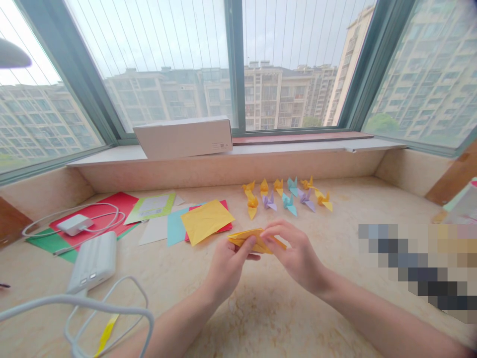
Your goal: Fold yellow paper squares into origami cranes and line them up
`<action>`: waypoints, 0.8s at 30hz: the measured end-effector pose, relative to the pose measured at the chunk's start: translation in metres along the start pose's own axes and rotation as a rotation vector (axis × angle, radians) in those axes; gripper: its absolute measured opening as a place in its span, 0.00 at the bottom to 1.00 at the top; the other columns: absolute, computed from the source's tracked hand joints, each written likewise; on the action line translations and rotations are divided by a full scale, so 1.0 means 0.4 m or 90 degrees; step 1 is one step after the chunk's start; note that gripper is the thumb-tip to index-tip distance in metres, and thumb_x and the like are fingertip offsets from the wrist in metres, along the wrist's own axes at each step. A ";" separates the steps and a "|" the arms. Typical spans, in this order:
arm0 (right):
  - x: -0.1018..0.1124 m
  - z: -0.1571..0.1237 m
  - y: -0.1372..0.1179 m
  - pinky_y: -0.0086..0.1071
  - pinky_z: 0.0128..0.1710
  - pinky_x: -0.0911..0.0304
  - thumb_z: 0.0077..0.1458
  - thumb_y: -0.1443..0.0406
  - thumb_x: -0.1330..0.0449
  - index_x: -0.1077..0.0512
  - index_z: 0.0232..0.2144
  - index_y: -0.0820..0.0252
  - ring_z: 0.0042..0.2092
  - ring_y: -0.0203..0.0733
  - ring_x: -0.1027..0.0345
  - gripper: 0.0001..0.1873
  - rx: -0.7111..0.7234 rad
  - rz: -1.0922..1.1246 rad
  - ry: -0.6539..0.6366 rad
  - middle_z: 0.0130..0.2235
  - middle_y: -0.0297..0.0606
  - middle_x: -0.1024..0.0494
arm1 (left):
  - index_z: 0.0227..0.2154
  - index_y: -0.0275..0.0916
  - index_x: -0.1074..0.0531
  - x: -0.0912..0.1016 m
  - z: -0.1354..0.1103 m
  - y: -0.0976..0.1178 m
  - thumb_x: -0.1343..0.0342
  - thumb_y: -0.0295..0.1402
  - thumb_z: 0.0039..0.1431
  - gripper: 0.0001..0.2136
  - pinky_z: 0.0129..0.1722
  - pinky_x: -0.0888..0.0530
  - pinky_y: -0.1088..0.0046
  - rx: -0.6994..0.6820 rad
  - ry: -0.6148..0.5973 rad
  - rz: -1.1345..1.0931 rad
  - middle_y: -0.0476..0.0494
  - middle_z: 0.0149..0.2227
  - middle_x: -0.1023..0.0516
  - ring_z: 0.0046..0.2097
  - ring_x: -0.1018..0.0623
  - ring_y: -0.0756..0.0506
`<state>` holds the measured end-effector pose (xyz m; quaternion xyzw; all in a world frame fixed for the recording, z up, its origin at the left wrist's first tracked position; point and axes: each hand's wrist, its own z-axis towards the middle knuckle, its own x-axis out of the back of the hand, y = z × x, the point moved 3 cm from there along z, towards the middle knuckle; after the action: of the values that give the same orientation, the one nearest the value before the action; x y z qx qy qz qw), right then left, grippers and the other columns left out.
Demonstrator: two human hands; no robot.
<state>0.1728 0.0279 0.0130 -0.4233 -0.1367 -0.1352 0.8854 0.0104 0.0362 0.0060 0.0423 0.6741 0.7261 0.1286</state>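
My left hand (227, 263) and my right hand (294, 256) both pinch a partly folded piece of yellow-orange paper (250, 237), held just above the marble sill. The left thumb and fingers grip its left end; the right fingers press on its right part. Behind it lies a loose yellow square sheet (206, 220) on a stack of coloured sheets (175, 224). Farther back stand several finished paper cranes (286, 195) in yellow, purple and light blue, set in two rows.
A white power bank (93, 262) with white cables (104, 313) lies at the left front. A white charger (74, 223) rests on red and green paper. A long white box (184, 137) sits on the window ledge. A blurred patch covers the right.
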 end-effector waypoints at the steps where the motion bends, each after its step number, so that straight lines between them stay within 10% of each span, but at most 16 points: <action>1: 0.001 0.000 -0.001 0.39 0.44 0.30 0.62 0.65 0.42 0.24 0.38 0.55 0.42 0.44 0.26 0.07 0.017 -0.006 -0.002 0.40 0.39 0.21 | 0.38 0.34 0.18 0.000 0.001 0.000 0.35 0.42 0.56 0.15 0.35 0.20 0.67 -0.001 0.000 -0.001 0.38 0.37 0.15 0.38 0.17 0.40; 24: -0.014 -0.005 -0.003 0.36 0.44 0.30 0.59 0.69 0.41 0.27 0.36 0.55 0.43 0.42 0.27 0.04 -0.019 0.049 -0.060 0.40 0.37 0.23 | 0.35 0.35 0.17 0.001 -0.001 0.004 0.36 0.42 0.56 0.14 0.33 0.20 0.67 -0.034 0.012 0.013 0.39 0.34 0.15 0.35 0.17 0.41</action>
<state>0.1677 0.0264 0.0106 -0.4474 -0.1601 -0.0831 0.8760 0.0095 0.0357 0.0075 0.0385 0.6550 0.7457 0.1160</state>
